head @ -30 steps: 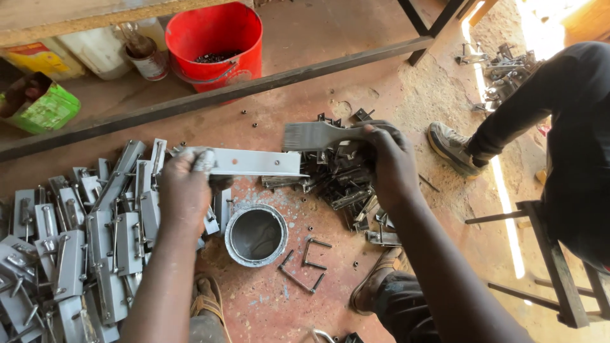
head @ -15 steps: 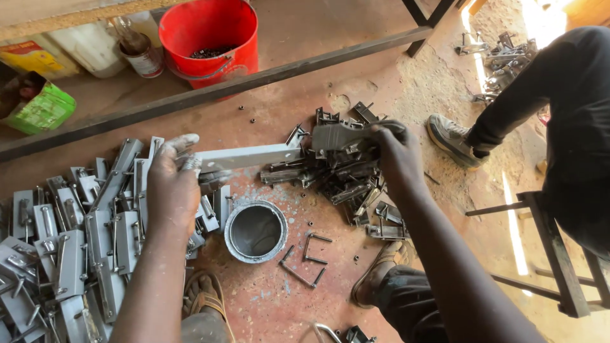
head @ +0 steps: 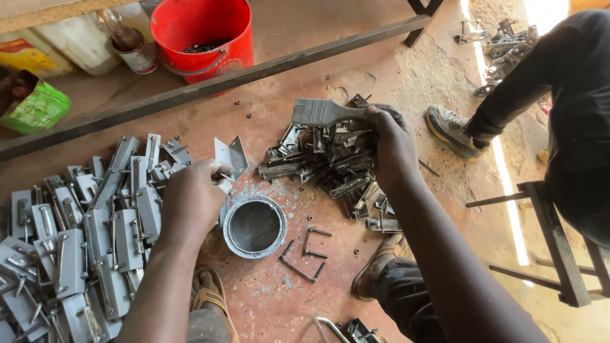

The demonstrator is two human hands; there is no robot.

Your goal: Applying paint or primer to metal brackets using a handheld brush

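Paintbrush [head: 324,113] lies level in the right hand [head: 393,143], its long axis running left to right, bristles pointing left and the handle buried in the closed fist. It hovers over the far edge of a dark heap of metal latches [head: 337,166] in the middle of the floor.

Left hand [head: 190,198] is clamped on a grey metal bracket [head: 230,156], which juts up and away from the fingers towards the far side, tilted, its folded face turned to the camera. The two hands are well apart, with the heap between them.

Just near of the bracket, beside the left hand, an open paint tin [head: 255,227] stands upright, grey inside. Bent metal rods [head: 305,251] lie just right of the tin. A big spread of grey painted latches [head: 82,235] covers the floor on the left.

Far off, a red bucket [head: 202,35] stands behind a long dark steel bar [head: 210,86]. On the right, another person's shoe [head: 450,130] rests on the ground.
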